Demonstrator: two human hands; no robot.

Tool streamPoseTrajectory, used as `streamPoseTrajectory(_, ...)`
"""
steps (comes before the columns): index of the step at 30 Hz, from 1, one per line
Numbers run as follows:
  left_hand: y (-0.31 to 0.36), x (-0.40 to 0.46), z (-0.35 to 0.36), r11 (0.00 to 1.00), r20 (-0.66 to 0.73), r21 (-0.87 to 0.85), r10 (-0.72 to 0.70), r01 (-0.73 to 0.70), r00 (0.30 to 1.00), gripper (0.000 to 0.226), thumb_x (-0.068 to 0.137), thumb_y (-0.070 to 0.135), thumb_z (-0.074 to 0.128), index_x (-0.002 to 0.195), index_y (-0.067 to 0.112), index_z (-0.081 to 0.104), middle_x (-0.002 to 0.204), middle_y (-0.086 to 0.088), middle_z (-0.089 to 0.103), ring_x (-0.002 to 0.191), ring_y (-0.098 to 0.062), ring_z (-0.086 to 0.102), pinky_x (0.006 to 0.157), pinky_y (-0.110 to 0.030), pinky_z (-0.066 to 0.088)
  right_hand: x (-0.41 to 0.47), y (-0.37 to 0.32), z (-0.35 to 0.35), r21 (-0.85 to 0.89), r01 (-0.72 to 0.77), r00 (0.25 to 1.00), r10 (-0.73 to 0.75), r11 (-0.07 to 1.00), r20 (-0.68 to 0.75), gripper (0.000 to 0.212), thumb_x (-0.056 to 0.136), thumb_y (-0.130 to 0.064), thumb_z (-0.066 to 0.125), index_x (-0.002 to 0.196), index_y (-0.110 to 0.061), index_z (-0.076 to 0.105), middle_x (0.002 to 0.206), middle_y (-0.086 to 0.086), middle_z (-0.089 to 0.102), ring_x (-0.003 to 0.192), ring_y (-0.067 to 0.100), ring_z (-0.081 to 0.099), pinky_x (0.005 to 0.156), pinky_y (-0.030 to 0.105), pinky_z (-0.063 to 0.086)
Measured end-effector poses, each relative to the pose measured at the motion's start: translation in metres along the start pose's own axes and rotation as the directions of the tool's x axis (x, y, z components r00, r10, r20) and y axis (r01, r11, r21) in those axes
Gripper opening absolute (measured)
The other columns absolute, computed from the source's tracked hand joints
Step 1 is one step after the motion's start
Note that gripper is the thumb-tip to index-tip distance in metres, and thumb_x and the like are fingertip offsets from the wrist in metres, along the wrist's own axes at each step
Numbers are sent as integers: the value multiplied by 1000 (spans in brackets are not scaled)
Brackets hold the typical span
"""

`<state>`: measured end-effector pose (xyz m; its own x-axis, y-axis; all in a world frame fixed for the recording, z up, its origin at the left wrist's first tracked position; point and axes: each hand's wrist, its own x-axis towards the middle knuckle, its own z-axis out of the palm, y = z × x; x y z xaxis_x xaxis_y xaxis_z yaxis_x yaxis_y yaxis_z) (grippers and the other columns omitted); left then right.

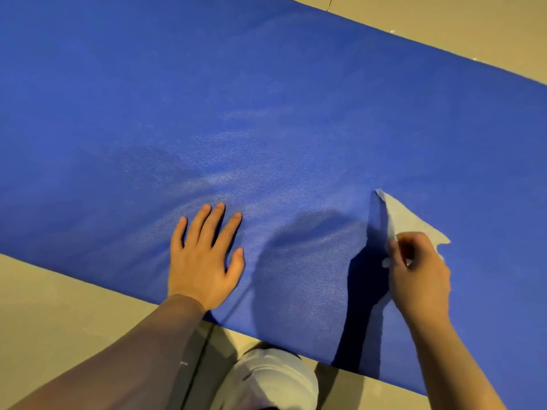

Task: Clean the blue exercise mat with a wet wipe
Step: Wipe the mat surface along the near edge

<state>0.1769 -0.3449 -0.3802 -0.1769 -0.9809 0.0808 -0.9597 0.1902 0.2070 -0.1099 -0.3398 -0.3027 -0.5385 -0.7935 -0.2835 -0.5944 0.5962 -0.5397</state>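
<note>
The blue exercise mat [266, 128] lies flat on the floor and runs from upper left to lower right across the view. Faint pale streaks show on its middle. My left hand [204, 258] rests flat on the mat near its front edge, fingers spread and straight. My right hand [417, 276] is further right over the mat and pinches a pale wet wipe [411, 220]. The wipe sticks out beyond the fingers as a triangle, with one corner pointing up and left. Part of the wipe is hidden under the hand.
Beige floor tiles [59, 315] border the mat at the front and at the top right [444, 25]. My knee in light trousers [272, 380] is at the mat's front edge, between my arms.
</note>
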Motion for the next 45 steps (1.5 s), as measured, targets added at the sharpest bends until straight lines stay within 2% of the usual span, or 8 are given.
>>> streamPoseTrajectory(4,-1,-1,2,1000,-13,13,4,-4,1000,56,93,42,39,140,16,56,146,-13,50,138,-32,38,112,-57,25,-12,-74,-1,739,-232,948,-24,632,317,19,97,-8,54,80,-15,55,78,2,59,75,12,58,75,35,54)
streamPoseTrajectory(9,1,2,2,1000,-23,2,-5,6,1000,55,91,41,39,133,13,60,141,-16,53,136,-33,38,111,-57,24,-8,-97,1,814,-315,893,-137,488,428,12,95,-9,55,88,-13,65,84,2,70,80,14,65,73,26,56)
streamPoseTrajectory(15,0,1,2,1000,4,1,1,-1,1000,56,92,42,38,138,16,57,145,-15,51,138,-33,37,112,-57,23,10,-15,-12,315,-340,916,236,886,324,13,89,-16,69,101,-13,63,89,6,70,67,14,64,56,24,47)
streamPoseTrajectory(18,-1,0,1,1000,14,-2,-5,5,1000,56,92,42,38,139,16,56,146,-15,50,138,-33,36,112,-57,23,-2,-6,-16,-40,24,994,-20,999,106,27,89,-19,71,113,-21,60,103,-5,63,97,20,62,69,32,44)
streamPoseTrajectory(27,1,2,1,1000,-16,-3,1,-1,1000,56,92,42,39,137,15,58,144,-15,52,137,-32,37,111,-57,25,24,22,39,-236,817,574,-707,526,413,48,98,-31,44,132,0,58,136,16,57,126,32,51,109,40,37)
streamPoseTrajectory(32,1,0,1,1000,-37,-5,3,-3,999,55,92,41,40,138,16,58,144,-14,51,137,-32,38,112,-57,25,104,51,10,-405,379,921,-379,832,83,66,98,-46,22,131,8,43,135,27,45,124,43,41,112,51,25)
streamPoseTrajectory(36,1,2,2,1000,-32,8,3,-3,999,56,91,41,40,139,16,56,144,-14,51,137,-33,38,111,-58,25,125,-18,41,-573,113,992,-121,812,24,62,104,-37,18,151,4,19,158,26,17,144,40,19,115,52,14)
streamPoseTrajectory(45,-2,2,3,1000,-21,2,5,-5,1000,57,95,44,36,137,14,59,144,-15,51,138,-33,37,113,-56,22,54,-97,144,-282,792,609,-678,541,410,62,96,-46,24,147,-17,43,155,7,37,143,29,35,118,45,9)
